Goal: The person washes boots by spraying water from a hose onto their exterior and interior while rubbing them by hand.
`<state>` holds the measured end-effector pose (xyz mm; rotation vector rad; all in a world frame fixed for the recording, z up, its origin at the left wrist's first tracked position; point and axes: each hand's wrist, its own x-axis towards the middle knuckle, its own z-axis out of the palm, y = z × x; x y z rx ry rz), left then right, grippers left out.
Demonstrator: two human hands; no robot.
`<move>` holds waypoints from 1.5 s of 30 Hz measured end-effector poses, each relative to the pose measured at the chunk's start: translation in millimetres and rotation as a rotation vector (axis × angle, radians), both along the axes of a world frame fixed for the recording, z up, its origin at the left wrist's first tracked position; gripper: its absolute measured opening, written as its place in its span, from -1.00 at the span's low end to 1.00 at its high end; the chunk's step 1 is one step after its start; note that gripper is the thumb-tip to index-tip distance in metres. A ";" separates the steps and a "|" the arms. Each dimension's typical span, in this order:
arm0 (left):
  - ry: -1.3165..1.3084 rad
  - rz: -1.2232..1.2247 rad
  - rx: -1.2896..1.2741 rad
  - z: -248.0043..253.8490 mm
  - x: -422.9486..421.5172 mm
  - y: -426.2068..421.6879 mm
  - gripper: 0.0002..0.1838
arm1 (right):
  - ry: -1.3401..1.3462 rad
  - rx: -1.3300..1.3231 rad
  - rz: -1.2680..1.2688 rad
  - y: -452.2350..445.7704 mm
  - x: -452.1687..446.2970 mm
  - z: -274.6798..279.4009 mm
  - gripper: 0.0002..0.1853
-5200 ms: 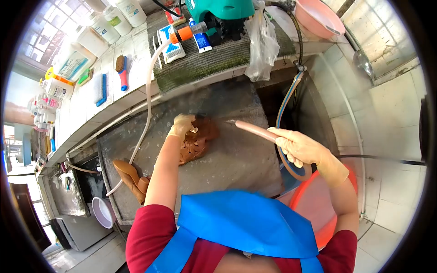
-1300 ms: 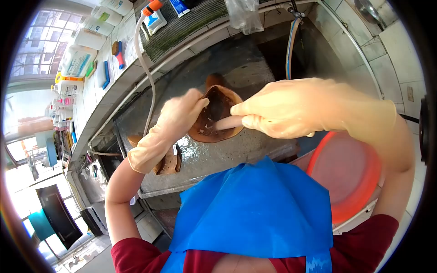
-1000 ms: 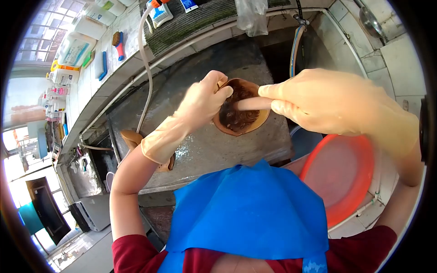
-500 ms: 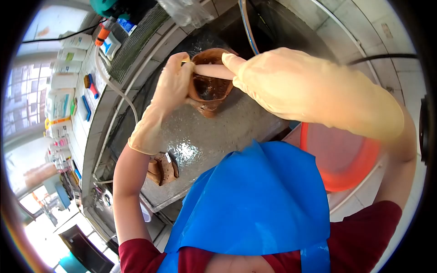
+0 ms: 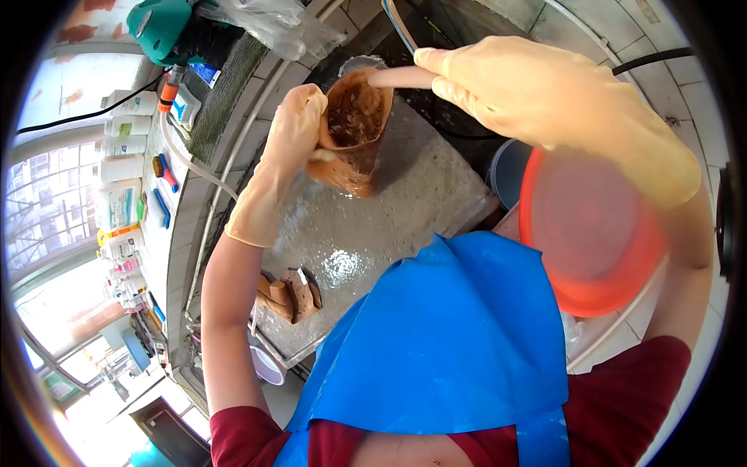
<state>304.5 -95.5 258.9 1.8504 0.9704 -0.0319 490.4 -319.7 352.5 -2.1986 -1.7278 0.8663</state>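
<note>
My left hand (image 5: 292,136), in a cream rubber glove, grips the rim and side of a wet brown leather shoe (image 5: 366,167) above the grey slab (image 5: 405,187). The shoe's opening faces up, and water churns inside it. My right hand (image 5: 521,89), gloved too, is closed round a pale pink hose (image 5: 405,77), whose end is at the right edge of the opening. A second brown shoe (image 5: 292,296) lies on the slab's lower left corner, near my left forearm.
A red basin (image 5: 591,233) and a grey-blue bucket (image 5: 510,171) stand right of the slab. Bottles (image 5: 120,206), brushes (image 5: 165,173) and a green pump (image 5: 159,31) are on the left ledge. A plastic bag (image 5: 272,27) hangs at its edge. A white bucket (image 5: 267,366) is below left.
The view has turned and shifted. The hose end has drawn back from inside the shoe to its right rim, and water now fills more of the opening. Both hands keep their hold.
</note>
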 end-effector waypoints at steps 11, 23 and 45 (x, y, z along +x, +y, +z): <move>0.022 -0.107 0.316 16.2 -39.5 3.0 -0.49 | 0.186 0.264 0.249 22.3 -9.9 -33.2 -0.56; -0.178 0.097 -0.091 10.2 -110.4 12.3 -0.38 | -0.220 0.558 0.816 48.0 -50.4 -44.8 -0.67; -0.214 0.177 -0.121 8.3 -124.8 12.1 -0.40 | 0.214 -0.342 0.477 117.6 -95.3 0.6 -0.50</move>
